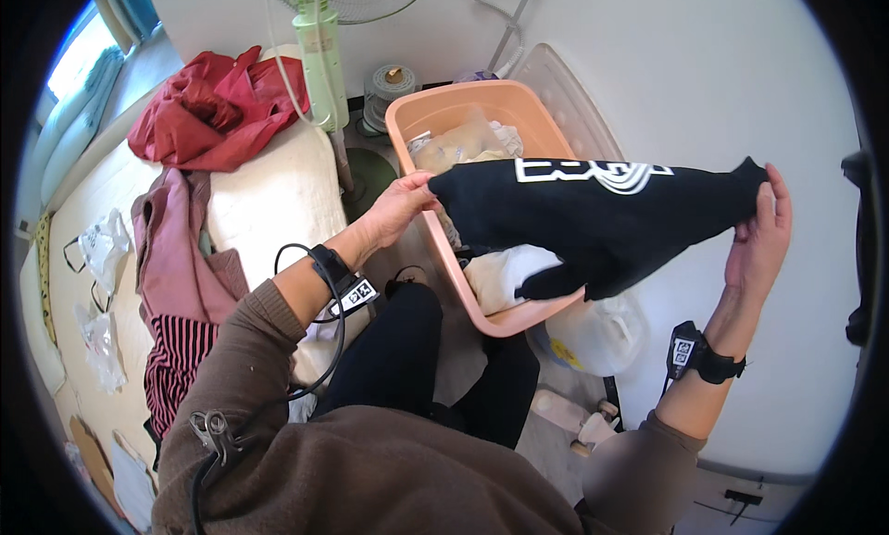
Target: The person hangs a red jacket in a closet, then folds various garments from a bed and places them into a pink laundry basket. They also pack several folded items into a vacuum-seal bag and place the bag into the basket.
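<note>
A black garment (pixel 593 211) with a white print near its upper edge is stretched between my two hands; its exact kind is hard to tell. My left hand (pixel 404 206) pinches its left end, and my right hand (pixel 763 227) grips the right end, higher up by the wall. Below the garment stands a peach-coloured plastic tub (pixel 505 326), partly covered by it. Inside the tub lie a white folded cloth (pixel 505 274) near the front and beige cloth items (pixel 463 144) at the back. A loose black flap of the garment hangs over the white cloth.
To the left is a bed (pixel 269 211) with a red garment (pixel 218 109), a pink garment (pixel 176 225), striped fabric (pixel 183 354) and plastic bags (pixel 104 248). A green fan stand (pixel 320 67) rises behind. A clear lid (pixel 565 100) leans behind the tub; a translucent container (pixel 597 336) sits right of it.
</note>
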A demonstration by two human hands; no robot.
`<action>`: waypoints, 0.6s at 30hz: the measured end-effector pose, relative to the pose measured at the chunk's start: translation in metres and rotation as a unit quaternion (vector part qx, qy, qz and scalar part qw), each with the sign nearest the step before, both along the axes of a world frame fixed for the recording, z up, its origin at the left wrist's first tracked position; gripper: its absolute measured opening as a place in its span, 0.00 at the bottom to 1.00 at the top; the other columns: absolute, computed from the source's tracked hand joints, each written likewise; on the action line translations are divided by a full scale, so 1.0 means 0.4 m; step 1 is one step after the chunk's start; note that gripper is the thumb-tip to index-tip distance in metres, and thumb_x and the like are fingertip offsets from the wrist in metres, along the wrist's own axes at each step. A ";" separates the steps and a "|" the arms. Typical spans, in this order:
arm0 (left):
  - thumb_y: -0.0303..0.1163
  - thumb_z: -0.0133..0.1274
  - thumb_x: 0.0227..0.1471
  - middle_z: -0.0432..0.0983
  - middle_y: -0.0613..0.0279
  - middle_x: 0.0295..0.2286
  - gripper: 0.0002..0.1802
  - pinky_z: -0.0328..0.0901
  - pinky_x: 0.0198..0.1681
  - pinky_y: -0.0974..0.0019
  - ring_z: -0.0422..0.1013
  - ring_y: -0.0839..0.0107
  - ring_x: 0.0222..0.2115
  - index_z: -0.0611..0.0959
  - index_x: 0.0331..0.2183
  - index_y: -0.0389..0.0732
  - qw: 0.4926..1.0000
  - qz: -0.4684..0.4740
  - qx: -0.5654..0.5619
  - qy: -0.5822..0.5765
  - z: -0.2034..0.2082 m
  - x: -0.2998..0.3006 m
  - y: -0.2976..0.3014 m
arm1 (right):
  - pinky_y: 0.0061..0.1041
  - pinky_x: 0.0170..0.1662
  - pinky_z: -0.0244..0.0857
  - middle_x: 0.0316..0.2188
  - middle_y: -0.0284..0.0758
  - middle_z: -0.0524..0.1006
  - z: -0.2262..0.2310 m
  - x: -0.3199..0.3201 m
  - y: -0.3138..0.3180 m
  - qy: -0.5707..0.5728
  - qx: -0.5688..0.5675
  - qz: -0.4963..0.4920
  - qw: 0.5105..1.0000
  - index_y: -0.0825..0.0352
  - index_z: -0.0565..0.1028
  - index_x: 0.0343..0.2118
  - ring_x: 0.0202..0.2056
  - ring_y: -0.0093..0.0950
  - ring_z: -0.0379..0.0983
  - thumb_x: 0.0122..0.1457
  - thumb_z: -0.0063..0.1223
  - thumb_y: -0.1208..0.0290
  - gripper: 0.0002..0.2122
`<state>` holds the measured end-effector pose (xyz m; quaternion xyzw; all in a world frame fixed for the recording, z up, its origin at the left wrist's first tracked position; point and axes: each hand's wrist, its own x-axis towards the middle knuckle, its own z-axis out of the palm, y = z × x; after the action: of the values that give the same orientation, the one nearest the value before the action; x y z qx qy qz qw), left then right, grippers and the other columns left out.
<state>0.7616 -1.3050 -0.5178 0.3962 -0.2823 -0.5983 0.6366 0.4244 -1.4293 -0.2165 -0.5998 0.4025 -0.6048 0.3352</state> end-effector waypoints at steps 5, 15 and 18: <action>0.37 0.37 0.66 0.77 0.57 0.44 0.19 0.64 0.56 0.42 0.74 0.65 0.44 0.72 0.53 0.42 0.957 -0.013 0.062 0.284 -0.003 0.006 -0.084 | 0.13 0.23 0.48 0.26 0.21 0.70 -0.062 0.106 -0.027 0.007 0.045 0.064 0.997 0.67 0.71 0.54 0.21 0.09 0.56 0.66 0.50 0.71 0.15; 0.38 0.39 0.63 0.70 0.64 0.25 0.13 0.74 0.28 0.59 0.74 0.66 0.26 0.73 0.33 0.41 0.947 0.196 0.178 0.180 -0.107 0.280 -0.349 | 0.22 0.31 0.66 0.36 0.36 0.72 -0.222 0.363 -0.549 -0.126 0.149 0.156 0.968 0.70 0.70 0.52 0.28 0.23 0.66 0.64 0.51 0.74 0.14; 0.37 0.40 0.62 0.72 0.61 0.33 0.13 0.72 0.32 0.58 0.72 0.63 0.32 0.74 0.42 0.41 0.958 0.210 0.182 0.071 -0.133 0.382 -0.469 | 0.29 0.41 0.77 0.35 0.40 0.72 -0.347 0.445 -0.720 -0.155 0.176 0.149 0.961 0.74 0.66 0.51 0.29 0.29 0.71 0.63 0.49 0.79 0.14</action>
<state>0.9144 -1.4927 -0.5709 0.5122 -0.0332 -0.5189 0.6836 0.6023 -1.7171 -0.3555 -0.4837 0.3518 -0.5529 0.5802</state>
